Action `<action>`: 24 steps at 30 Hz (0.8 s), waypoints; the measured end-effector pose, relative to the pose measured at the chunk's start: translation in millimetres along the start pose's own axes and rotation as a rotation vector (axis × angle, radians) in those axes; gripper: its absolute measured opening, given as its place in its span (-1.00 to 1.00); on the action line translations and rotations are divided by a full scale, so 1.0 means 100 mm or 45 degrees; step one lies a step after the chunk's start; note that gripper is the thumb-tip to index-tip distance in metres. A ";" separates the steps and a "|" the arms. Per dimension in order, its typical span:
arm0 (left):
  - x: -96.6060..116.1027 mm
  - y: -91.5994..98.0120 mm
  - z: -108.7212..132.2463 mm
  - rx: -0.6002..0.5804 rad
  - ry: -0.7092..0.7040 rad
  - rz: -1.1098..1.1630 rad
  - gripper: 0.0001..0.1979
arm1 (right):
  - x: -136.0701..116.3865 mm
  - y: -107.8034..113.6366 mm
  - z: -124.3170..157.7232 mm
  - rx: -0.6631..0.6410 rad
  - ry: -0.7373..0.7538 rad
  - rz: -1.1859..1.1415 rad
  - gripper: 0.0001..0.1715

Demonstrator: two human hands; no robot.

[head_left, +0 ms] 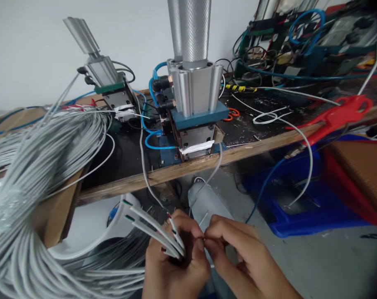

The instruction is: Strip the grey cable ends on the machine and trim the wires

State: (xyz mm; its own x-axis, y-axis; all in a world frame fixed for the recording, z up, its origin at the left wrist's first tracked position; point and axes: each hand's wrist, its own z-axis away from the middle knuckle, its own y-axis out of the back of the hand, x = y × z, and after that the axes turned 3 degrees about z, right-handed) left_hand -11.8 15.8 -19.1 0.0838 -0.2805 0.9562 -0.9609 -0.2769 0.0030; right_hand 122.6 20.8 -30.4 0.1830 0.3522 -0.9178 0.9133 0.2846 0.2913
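Note:
My left hand [172, 255] is closed around several white cable ends [151, 226] that fan up to the left, each showing short coloured wire tips. My right hand [234, 245] sits right beside it, its thumb and forefinger pinched at a thin wire tip where the two hands meet. Both hands are low in the view, below the wooden edge of the workbench [238, 151]. A pneumatic press [196, 99] with a tall silver cylinder stands on the bench directly above the hands.
A big bundle of grey-white cables [35, 166] drapes over the left. A second press [109, 89] sits at the back left. Red-handled pliers [340, 116] lie on the bench's right edge, over blue bins [288, 195]. Tangled wires and equipment fill the back right.

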 end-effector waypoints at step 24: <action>-0.19 0.32 -0.09 -0.581 0.335 -0.090 -0.92 | 0.07 0.21 -0.01 -0.214 -0.132 0.038 -0.71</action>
State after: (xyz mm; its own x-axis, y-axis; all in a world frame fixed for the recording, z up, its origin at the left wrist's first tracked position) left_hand -46.1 20.5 -34.5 0.1403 -0.0195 0.9899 -0.9773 0.1577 0.1416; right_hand 143.0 30.6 -30.0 0.2535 0.2715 -0.9285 0.8349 0.4233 0.3517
